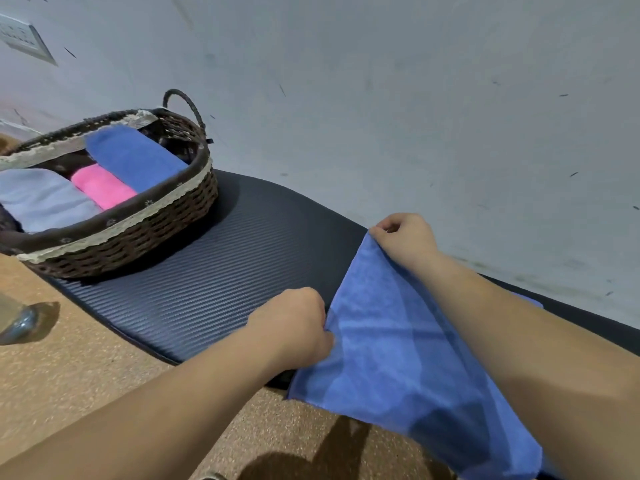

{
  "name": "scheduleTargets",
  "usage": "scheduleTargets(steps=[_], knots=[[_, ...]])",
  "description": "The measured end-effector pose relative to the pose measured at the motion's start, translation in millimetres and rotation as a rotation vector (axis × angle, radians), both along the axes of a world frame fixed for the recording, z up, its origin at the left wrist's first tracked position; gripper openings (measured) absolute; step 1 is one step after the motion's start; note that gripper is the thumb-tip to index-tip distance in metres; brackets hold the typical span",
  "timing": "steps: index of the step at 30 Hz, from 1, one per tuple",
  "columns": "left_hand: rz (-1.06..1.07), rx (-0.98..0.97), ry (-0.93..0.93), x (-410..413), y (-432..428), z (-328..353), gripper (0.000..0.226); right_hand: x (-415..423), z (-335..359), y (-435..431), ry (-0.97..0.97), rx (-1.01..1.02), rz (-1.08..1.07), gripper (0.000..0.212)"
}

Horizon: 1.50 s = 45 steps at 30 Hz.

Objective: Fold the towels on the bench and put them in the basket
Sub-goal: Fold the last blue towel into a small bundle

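A blue towel (391, 348) lies spread over the right part of the dark padded bench (221, 271), its near edge hanging past the bench's front. My left hand (294, 323) pinches the towel's left edge near the front. My right hand (405, 237) grips the towel's far left corner close to the wall. A brown wicker basket (145, 233) sits on the bench's left end, apart from both hands. Inside it lie a folded blue towel (135, 157), a pink towel (102, 187) and a pale blue towel (41, 199).
A grey wall (381, 98) runs right behind the bench. Brown speckled floor (69, 368) lies in front. A metal and glass object (17, 320) stands on the floor at the left edge. A socket plate (24, 38) is on the wall, top left.
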<state>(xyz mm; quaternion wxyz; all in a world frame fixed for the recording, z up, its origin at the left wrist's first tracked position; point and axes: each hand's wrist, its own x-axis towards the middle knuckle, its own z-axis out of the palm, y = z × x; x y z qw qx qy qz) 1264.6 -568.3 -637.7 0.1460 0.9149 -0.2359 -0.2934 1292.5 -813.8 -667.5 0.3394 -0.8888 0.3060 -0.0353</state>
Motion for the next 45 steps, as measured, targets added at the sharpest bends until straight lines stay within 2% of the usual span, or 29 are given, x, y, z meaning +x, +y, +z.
scheduleTargets(steps=[4,9,14,17,21,23,26,28,30,35,37,40,41,44,45], knots=[[0.007,-0.008,-0.021,-2,1,-1,0.017,-4,-3,-2,-0.122,-0.039,-0.033,0.013],[0.0,0.037,-0.052,-7,4,5,0.021,-6,1,-4,-0.078,-0.187,0.01,0.016],[-0.075,0.125,-0.18,-19,3,10,0.039,-33,13,-8,0.071,-0.252,0.085,0.043],[-0.062,0.128,-0.101,-26,0,6,0.033,-73,20,-18,0.183,-0.288,0.188,0.054],[-0.038,0.0,-0.049,-21,3,11,0.021,-146,9,-34,0.273,-0.439,0.367,0.076],[-0.047,-0.038,-0.013,-15,5,21,0.015,-175,1,-44,0.343,-0.448,0.42,0.079],[0.025,-0.103,0.135,-9,4,31,0.006,-203,0,-50,0.435,-0.391,0.359,0.075],[0.121,-0.144,0.225,1,4,30,0.013,-211,3,-46,0.498,-0.391,0.283,0.079],[0.16,-0.174,0.156,15,0,27,0.022,-216,7,-39,0.588,-0.419,0.231,0.08],[0.022,-0.17,-0.35,21,-34,26,0.035,-226,29,-17,0.803,-0.391,0.173,0.094],[-0.046,-0.205,-0.426,7,-51,33,0.036,-231,41,-12,0.891,-0.339,0.117,0.097],[-0.215,-0.106,-0.396,-33,-70,39,0.018,-242,54,-11,0.978,-0.34,0.065,0.092],[-0.277,-0.041,-0.339,-52,-73,36,0.025,-246,55,-11,0.938,-0.368,0.085,0.088],[-0.421,0.207,-0.166,-101,-75,15,0.086,-255,46,-19,0.69,-0.432,0.287,0.075],[-0.435,0.263,-0.168,-110,-75,6,0.095,-255,42,-22,0.65,-0.385,0.335,0.074]])
